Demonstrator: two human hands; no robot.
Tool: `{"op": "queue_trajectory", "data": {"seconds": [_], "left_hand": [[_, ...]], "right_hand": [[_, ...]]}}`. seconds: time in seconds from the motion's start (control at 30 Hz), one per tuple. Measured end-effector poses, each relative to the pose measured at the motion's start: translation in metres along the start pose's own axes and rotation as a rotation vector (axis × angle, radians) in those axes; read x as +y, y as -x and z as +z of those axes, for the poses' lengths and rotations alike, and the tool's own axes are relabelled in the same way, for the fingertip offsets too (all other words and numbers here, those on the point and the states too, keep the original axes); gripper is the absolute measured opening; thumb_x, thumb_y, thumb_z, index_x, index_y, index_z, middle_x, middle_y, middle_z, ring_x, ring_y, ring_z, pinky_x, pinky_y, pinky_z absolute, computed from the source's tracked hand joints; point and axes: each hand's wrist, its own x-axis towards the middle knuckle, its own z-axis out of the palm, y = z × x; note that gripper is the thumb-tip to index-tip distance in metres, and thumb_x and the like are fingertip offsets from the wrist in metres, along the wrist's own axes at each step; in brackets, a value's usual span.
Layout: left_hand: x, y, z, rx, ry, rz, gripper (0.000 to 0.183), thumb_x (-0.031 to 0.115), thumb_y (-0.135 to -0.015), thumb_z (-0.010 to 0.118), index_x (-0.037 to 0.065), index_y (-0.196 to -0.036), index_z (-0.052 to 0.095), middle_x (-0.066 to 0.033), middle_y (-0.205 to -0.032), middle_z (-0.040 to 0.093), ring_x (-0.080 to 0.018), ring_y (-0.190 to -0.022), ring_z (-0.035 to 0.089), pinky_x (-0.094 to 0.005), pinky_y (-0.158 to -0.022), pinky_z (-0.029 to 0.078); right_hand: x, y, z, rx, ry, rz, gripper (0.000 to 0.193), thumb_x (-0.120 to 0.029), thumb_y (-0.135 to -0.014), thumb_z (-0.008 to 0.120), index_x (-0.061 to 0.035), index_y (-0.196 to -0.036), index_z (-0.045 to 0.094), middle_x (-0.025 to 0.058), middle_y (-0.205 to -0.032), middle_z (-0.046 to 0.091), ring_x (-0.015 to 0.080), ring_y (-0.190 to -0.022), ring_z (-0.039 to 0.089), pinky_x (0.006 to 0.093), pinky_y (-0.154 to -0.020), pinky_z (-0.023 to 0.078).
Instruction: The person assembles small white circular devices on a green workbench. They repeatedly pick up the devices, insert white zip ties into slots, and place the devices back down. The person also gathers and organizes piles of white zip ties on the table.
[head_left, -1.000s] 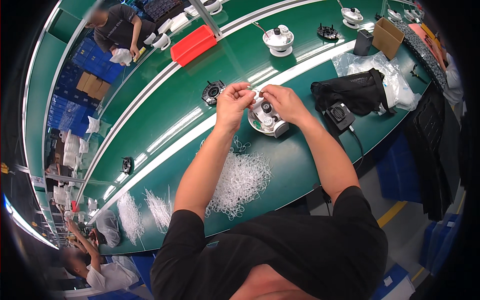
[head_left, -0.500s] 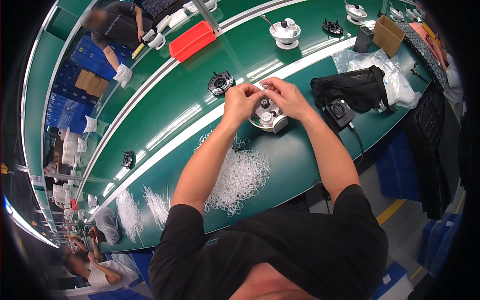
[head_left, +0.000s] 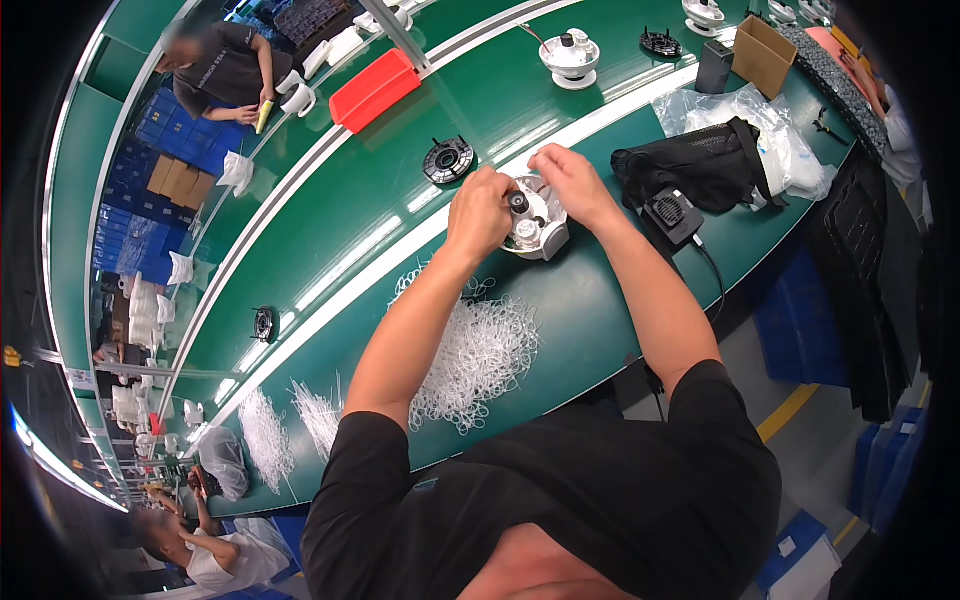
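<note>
Green workbench (head_left: 590, 335) bends across your view, a second green surface (head_left: 330, 235) running alongside its far edge. Your white housing (head_left: 545, 238) sits on the near bench, roughly ahead of you, open side up, small white and dark parts showing inside. Left hand (head_left: 482, 212): at the housing's left side, fingers curled beside a dark round knob (head_left: 517, 202); cannot tell whether they close on it. Right hand (head_left: 570, 187): over the upper right rim, fingers bent, fingertips toward the interior; any grip there is too small to make out. Black ring-shaped part (head_left: 449, 160) lies on the far surface, just beyond your left hand. Nearer you, a heap of white loops (head_left: 480, 360) spreads by your left forearm, with two bundles of white strands (head_left: 265, 440) farther left. To your right: black mesh bag (head_left: 690, 165), small black device (head_left: 672, 215) with a grille, cable attached. Red bin (head_left: 375, 90) stands upper left, near a co-worker (head_left: 225, 70).
</note>
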Motion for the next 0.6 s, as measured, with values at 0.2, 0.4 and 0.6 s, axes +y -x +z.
{"op": "queue_trajectory", "data": {"seconds": [0.2,0.4,0.6], "left_hand": [[0.000,0.001,0.002,-0.018,0.077,-0.130,0.003,0.003,-0.079,0.066,0.001,-0.081,0.066,-0.0159,-0.089,0.063,-0.0359,-0.088,0.062,-0.0456,-0.077,0.050],[-0.007,0.000,0.000,0.101,-0.012,-0.026,0.008,0.006,-0.079,0.071,0.001,-0.084,0.067,-0.0148,-0.085,0.063,-0.0337,-0.079,0.063,-0.0423,-0.071,0.050],[-0.020,0.001,-0.005,-0.025,0.095,-0.227,0.023,0.019,-0.082,0.075,0.000,-0.091,0.066,-0.0139,-0.089,0.065,-0.0283,-0.078,0.064,-0.0399,-0.070,0.050]], "right_hand": [[-0.013,0.007,-0.006,-0.141,0.511,-0.330,0.016,-0.017,-0.081,0.071,-0.0040,-0.090,0.069,0.0064,-0.074,0.060,0.0242,-0.071,0.059,0.0368,-0.069,0.047],[-0.016,0.011,-0.011,-0.138,0.746,-0.408,0.014,-0.019,-0.084,0.069,-0.0107,-0.095,0.071,0.0045,-0.100,0.062,0.0267,-0.101,0.058,0.0448,-0.095,0.037],[-0.012,0.012,-0.013,-0.157,0.763,-0.393,0.019,-0.020,-0.087,0.067,-0.0064,-0.100,0.067,0.0089,-0.116,0.062,0.0284,-0.108,0.058,0.0423,-0.097,0.042]]}}
